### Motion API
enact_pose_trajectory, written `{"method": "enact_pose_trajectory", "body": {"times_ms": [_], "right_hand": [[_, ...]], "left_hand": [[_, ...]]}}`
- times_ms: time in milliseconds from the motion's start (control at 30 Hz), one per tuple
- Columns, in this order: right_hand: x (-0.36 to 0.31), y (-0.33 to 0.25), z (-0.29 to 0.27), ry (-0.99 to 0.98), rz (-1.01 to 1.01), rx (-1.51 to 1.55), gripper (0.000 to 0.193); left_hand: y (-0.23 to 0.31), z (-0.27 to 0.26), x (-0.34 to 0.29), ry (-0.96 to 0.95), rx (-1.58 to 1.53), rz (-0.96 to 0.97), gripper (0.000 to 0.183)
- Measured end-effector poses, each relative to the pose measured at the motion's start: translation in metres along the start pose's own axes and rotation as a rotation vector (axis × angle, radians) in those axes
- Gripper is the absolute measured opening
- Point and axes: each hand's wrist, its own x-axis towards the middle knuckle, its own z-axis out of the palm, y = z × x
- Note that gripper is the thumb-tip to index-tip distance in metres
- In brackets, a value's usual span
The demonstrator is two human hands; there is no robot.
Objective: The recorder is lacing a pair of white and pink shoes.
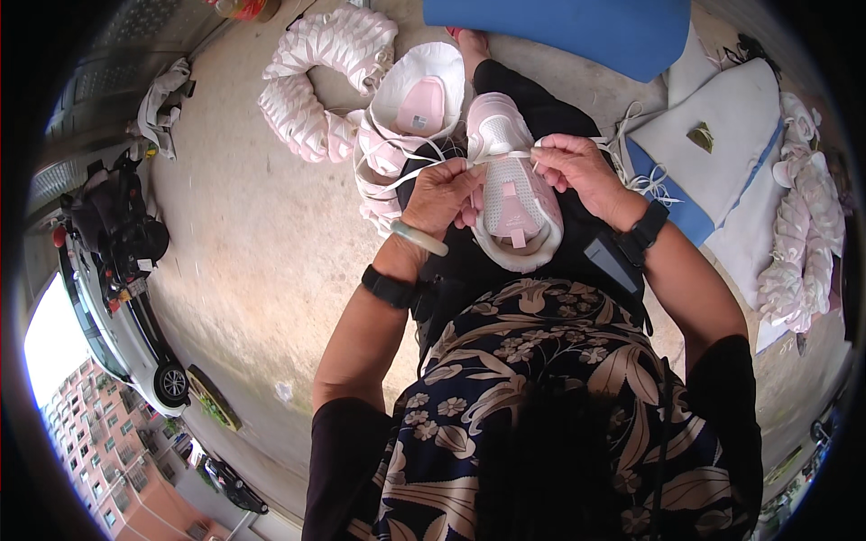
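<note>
A pink and white shoe upper [511, 200] rests on my lap, its toe pointing away from me and its tongue showing. A white shoelace [499, 157] runs across it below the toe, stretched between my two hands. My left hand [444, 193] pinches the lace at the shoe's left edge, fingers curled against the side. At the right edge my right hand [577, 169] has thumb and fingertips closed on the lace. The lace's loose ends trail outward past both hands.
Another pink and white upper [424, 99] lies beyond my left hand, near a curved chain of nested uppers [338, 45]. White sheets [713, 135] and loose laces [657, 185] lie to the right, with more stacked uppers [798, 234]. A blue board [559, 32] is ahead.
</note>
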Motion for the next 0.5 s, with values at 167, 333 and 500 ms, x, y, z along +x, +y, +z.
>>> {"method": "enact_pose_trajectory", "body": {"times_ms": [167,333,500], "right_hand": [[0.015,0.008,0.003,0.048,-0.045,0.021,0.012],[0.019,0.014,0.007,0.105,-0.129,0.049,0.01],[0.014,0.019,0.004,0.078,-0.213,0.029,0.008]], "left_hand": [[0.002,0.002,0.022,0.098,0.121,0.012,0.02],[0.0,0.01,0.025,0.193,-0.064,0.086,0.02],[-0.009,0.003,0.011,0.281,0.015,0.188,0.02]]}}
